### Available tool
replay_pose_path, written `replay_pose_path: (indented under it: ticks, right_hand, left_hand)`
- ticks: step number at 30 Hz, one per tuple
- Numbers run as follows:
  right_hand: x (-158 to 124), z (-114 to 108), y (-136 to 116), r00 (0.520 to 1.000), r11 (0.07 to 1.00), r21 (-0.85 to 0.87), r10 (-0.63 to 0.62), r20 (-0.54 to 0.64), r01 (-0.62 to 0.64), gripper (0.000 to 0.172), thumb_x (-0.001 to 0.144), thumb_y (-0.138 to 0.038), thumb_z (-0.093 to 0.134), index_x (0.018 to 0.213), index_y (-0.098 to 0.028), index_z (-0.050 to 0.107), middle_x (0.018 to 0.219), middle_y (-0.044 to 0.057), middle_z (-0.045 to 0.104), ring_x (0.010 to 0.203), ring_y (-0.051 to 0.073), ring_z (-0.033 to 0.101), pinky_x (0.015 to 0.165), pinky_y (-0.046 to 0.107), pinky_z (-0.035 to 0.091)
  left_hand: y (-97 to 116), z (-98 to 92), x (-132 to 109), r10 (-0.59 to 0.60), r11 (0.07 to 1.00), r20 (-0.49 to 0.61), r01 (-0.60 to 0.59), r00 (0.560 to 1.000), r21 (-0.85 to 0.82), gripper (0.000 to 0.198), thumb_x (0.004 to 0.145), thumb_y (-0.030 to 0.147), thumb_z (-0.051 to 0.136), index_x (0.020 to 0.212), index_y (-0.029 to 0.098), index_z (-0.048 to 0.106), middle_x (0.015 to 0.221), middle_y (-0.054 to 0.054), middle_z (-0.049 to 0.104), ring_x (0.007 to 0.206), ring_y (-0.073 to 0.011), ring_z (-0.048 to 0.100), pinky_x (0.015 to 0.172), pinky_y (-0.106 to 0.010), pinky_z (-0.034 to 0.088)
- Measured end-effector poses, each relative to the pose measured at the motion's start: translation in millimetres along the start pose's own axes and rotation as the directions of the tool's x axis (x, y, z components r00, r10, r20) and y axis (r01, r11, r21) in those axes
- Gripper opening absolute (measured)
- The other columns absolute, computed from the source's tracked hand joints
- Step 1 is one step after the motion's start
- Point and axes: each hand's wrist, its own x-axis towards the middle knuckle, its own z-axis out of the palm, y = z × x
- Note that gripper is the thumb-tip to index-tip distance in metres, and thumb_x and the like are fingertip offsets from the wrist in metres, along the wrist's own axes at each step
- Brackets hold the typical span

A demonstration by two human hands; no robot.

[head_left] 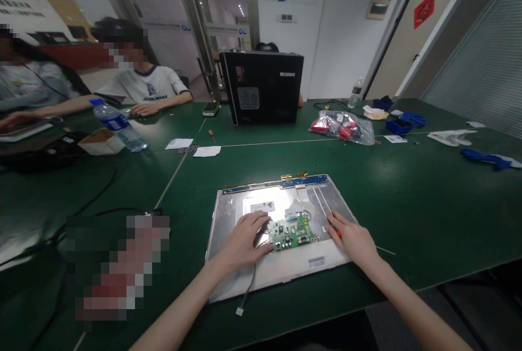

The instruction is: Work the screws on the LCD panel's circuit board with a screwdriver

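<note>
A silver LCD panel (281,268) lies flat on the table, its metal back up and a blue circuit strip (275,183) along its far edge. On its middle rests a green circuit board (291,231). My left hand (246,238) grips this board by its left edge, thumb and fingers bent around it. To the right of the board, my right hand (353,238) is closed around a screwdriver (339,233) with an orange handle; its thin shaft sticks out rightward behind the hand. Thin white wires (322,199) run near the right fingertips. A grey cable (249,291) hangs over the panel's front edge.
A black computer case (265,87) stands across the green table (391,193). Bagged red parts (342,127) and blue straps (403,121) lie at the right. A water bottle (118,124), paper slips (207,151) and black cables are at the left, where two people sit.
</note>
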Motion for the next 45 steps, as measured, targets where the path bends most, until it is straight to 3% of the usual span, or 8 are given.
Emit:
replay_pose_path:
  ticks: [9, 18, 21, 24, 27, 30, 36, 45]
  right_hand:
    - [8, 1, 9, 1.0, 0.996, -0.087, 0.01, -0.011, -0.011, 0.047, 0.096, -0.04, 0.028, 0.131, -0.025, 0.055, 0.141, 0.008, 0.048, 0.091, 0.026, 0.069, 0.069, 0.039, 0.056]
    - [23, -30, 29, 0.992, 0.941, 0.325, 0.116, -0.055, -0.092, 0.038, 0.086, -0.029, 0.043, 0.113, -0.017, 0.067, 0.115, 0.012, 0.068, 0.102, 0.028, 0.064, 0.09, 0.042, 0.049]
    - [31, -57, 36, 0.963, 0.752, 0.657, 0.208, -0.171, -0.046, 0.037, 0.078, -0.03, 0.052, 0.11, -0.018, 0.065, 0.101, 0.01, 0.072, 0.087, 0.024, 0.067, 0.08, 0.038, 0.051]
    - [45, -78, 34, 0.972, 0.349, 0.937, 0.208, -0.106, 0.028, 0.037, 0.071, -0.032, 0.054, 0.106, -0.021, 0.061, 0.105, 0.009, 0.071, 0.043, 0.011, 0.045, 0.043, 0.029, 0.041]
    - [67, -82, 24, 0.976, 0.015, 0.999, 0.215, -0.035, 0.032, 0.033, 0.064, -0.029, 0.05, 0.093, -0.019, 0.059, 0.102, 0.012, 0.07, 0.048, 0.011, 0.046, 0.046, 0.028, 0.04]
    - [91, -68, 9, 0.987, -0.126, 0.983, 0.068, 0.144, -0.134, 0.04, 0.067, -0.037, 0.038, 0.094, -0.016, 0.059, 0.096, 0.015, 0.068, 0.065, 0.019, 0.057, 0.059, 0.032, 0.046]
    - [110, -26, -7, 0.977, -0.08, 0.974, 0.01, 0.214, -0.212, 0.037, 0.072, -0.044, 0.031, 0.081, -0.018, 0.055, 0.05, 0.003, 0.048, 0.043, 0.017, 0.041, 0.044, 0.029, 0.035]
    - [105, -14, 0, 0.98, -0.102, 0.979, 0.066, 0.186, -0.178, 0.031, 0.073, -0.049, 0.03, 0.074, -0.023, 0.046, 0.046, -0.003, 0.032, 0.042, 0.015, 0.027, 0.042, 0.027, 0.025]
  left_hand:
    - [13, 5.5, 10, -0.003, 1.0, -0.019, 0.003, 1.0, 0.011, 0.057, 0.081, 0.044, 0.064, 0.129, 0.019, 0.047, 0.137, -0.011, 0.047, 0.126, -0.0299, 0.042, 0.104, -0.049, 0.036]
    - [3, -0.8, 12, 0.057, 0.99, -0.046, -0.062, 0.997, -0.129, 0.04, 0.094, 0.041, 0.043, 0.127, 0.02, 0.049, 0.13, -0.011, 0.054, 0.119, -0.027, 0.048, 0.099, -0.046, 0.04]
    - [3, -8.9, 15, 0.041, 0.984, -0.097, -0.057, 0.994, -0.167, 0.036, 0.095, 0.041, 0.04, 0.122, 0.02, 0.052, 0.123, -0.01, 0.058, 0.113, -0.0261, 0.052, 0.096, -0.043, 0.042]
    - [0, -13.7, 27, 0.008, 0.991, -0.184, -0.032, 0.983, -0.13, 0.033, 0.094, 0.038, 0.041, 0.118, 0.019, 0.054, 0.119, -0.01, 0.059, 0.111, -0.0264, 0.052, 0.096, -0.043, 0.04]
    - [-9, -12.9, 47, 0.005, 0.998, -0.277, -0.023, 0.961, -0.063, 0.029, 0.092, 0.031, 0.043, 0.114, 0.017, 0.056, 0.114, -0.01, 0.06, 0.109, -0.0264, 0.053, 0.096, -0.043, 0.038]
    - [-18, -8.3, 66, -0.023, 1.0, -0.301, 0.016, 0.953, -0.025, 0.024, 0.091, 0.028, 0.044, 0.106, 0.016, 0.059, 0.106, -0.01, 0.063, 0.101, -0.026, 0.056, 0.09, -0.042, 0.041]
    - [-27, 0.8, 75, -0.019, 1.0, -0.259, 0.017, 0.966, -0.012, 0.014, 0.082, 0.025, 0.057, 0.093, 0.017, 0.061, 0.091, -0.008, 0.065, 0.091, -0.0254, 0.058, 0.084, -0.04, 0.043]
    - [-30, 3.3, 70, 0.049, 0.998, -0.188, -0.053, 0.981, -0.019, 0.011, 0.084, 0.017, 0.051, 0.079, 0.018, 0.06, 0.084, -0.007, 0.062, 0.085, -0.0223, 0.056, 0.078, -0.034, 0.044]
